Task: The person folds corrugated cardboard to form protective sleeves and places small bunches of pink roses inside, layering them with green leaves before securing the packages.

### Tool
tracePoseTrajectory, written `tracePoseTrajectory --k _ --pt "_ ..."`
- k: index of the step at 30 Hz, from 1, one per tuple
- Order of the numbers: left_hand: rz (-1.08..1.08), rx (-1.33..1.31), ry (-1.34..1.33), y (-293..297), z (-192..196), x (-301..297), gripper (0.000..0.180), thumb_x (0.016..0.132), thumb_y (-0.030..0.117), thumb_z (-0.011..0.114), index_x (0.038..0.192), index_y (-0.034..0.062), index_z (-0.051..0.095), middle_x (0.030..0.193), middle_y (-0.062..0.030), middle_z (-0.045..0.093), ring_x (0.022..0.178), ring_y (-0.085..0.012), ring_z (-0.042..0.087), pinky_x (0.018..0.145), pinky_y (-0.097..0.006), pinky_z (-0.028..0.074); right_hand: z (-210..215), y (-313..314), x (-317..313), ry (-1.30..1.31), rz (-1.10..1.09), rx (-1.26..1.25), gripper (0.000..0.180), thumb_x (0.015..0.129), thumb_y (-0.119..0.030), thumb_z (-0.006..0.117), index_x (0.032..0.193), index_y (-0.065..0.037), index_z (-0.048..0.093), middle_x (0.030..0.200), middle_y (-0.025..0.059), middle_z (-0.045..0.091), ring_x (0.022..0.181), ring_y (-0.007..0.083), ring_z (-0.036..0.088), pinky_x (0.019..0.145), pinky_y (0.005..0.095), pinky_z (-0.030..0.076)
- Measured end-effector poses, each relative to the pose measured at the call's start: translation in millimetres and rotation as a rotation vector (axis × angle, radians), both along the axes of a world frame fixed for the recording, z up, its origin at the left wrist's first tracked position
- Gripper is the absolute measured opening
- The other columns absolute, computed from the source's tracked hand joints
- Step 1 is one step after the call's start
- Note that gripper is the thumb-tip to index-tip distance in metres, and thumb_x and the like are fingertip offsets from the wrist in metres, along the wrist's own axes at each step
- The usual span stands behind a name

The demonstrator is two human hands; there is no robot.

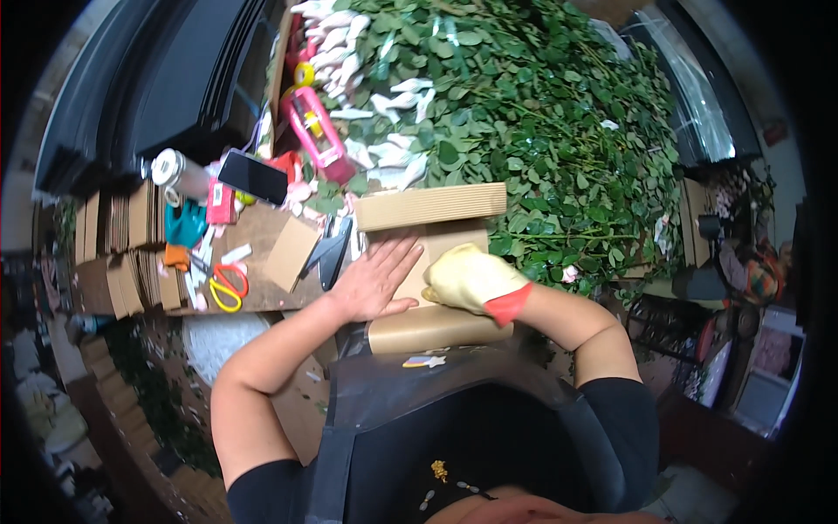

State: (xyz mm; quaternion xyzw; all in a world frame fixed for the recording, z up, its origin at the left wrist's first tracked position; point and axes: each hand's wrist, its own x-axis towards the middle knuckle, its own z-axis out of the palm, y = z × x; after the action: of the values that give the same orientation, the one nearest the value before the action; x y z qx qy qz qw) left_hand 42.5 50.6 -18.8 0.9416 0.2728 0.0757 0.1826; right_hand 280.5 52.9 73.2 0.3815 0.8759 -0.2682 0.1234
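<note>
A brown cardboard sheet (449, 236) lies in front of me at the table's near edge. Its far end stands up as a ridged, corrugated strip (432, 207), and its near end curves over as a smooth roll (439, 330) against my apron. My bare left hand (380, 278) is spread flat on the left part of the sheet. My right hand (471, 278), in a pale yellow glove with a red cuff, presses on the sheet's right part with its fingers curled in; whatever they may hold is hidden. A dark-handled stapler-like tool (332, 255) lies left of my left hand.
Leafy green rose stems (541, 131) heap the table beyond, beside white-wrapped bundles (401, 157). A pink tape dispenser (316, 131), a phone (253, 176), a white bottle (179, 172) and scissors with red and yellow handles (229, 288) lie to the left. Flattened cardboard (127, 284) stands at far left.
</note>
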Motion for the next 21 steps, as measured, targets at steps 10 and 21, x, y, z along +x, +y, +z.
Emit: tracePoseTrajectory --k 10,21 --pt "0.043 0.039 0.035 -7.5 0.8 -3.0 0.078 0.100 0.050 0.057 0.156 -0.0014 0.040 0.161 -0.0231 0.040 0.145 -0.0396 0.040 0.122 -0.052 0.027 62.9 89.6 42.3 0.408 -0.502 0.197 0.031 0.105 -0.039 0.057 0.122 -0.019 0.073 0.120 0.0033 0.077 0.107 0.0216 0.072 0.096 0.0352 0.056" --pt "0.141 0.103 -0.244 -15.9 20.3 0.0 0.044 0.089 0.027 0.077 0.126 0.0060 0.069 0.115 -0.0085 0.063 0.113 -0.0272 0.059 0.110 -0.052 0.044 -16.9 197.0 182.5 0.263 -0.750 0.968 0.019 0.091 -0.016 0.075 0.110 -0.012 0.075 0.102 0.0145 0.074 0.087 0.0347 0.071 0.078 0.0494 0.057"
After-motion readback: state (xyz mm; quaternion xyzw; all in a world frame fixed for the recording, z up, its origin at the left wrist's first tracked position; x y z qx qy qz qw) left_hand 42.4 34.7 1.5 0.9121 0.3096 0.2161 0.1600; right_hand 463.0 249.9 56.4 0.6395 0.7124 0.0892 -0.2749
